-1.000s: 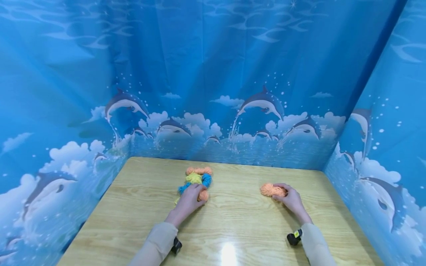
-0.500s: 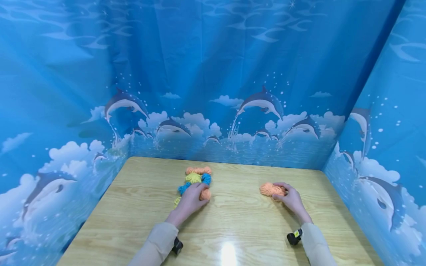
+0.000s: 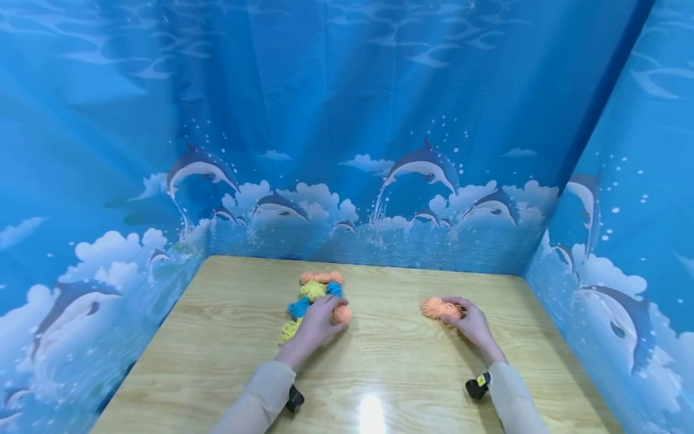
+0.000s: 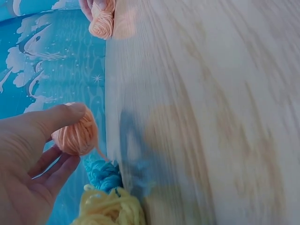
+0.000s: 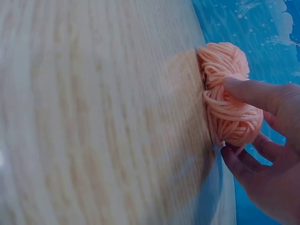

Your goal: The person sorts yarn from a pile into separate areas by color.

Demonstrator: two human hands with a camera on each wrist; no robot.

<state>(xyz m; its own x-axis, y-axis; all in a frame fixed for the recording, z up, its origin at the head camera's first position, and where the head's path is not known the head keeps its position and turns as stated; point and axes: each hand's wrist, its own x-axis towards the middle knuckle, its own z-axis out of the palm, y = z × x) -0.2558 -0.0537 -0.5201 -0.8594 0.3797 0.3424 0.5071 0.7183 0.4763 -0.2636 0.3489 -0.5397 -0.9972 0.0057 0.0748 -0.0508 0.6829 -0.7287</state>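
A: Taking twelve o'clock as straight away from the person, what comes nearest?

B: Two pale sleeves (image 3: 259,390), with a black wrist camera (image 3: 477,387) at each cuff.

A: And the left hand (image 3: 316,324)?

B: It pinches a peach yarn ball (image 4: 77,133) at its own two o'clock, thumb on one side, fingers opposite. I'd guess the hold is light so the bundle doesn't squash or unwind; a loose strand (image 4: 100,153) trails beside it. Whether the ball touches the table, I can't tell.

A: The right hand (image 3: 473,322)?

B: It pinches a longer peach skein (image 5: 232,110) at its ten o'clock, thumb laid on the middle. The skein seems to lie on the wooden table (image 3: 401,361), so this looks more like steadying than carrying.

A: What surrounds the left hand?

B: The near yellow skein (image 3: 290,330) at nine, a blue skein (image 3: 298,308) at ten; farther out, the far yellow skein (image 3: 312,292) towards eleven, a second blue skein (image 3: 334,289) at one, and a peach bar-shaped skein (image 3: 321,277) crosswise at twelve. Bunched so closely, they look grouped deliberately, with the right hand's skein well apart at three.

A: Beyond that?

B: A dolphin-printed curtain (image 3: 325,138), probably hung as a screen.
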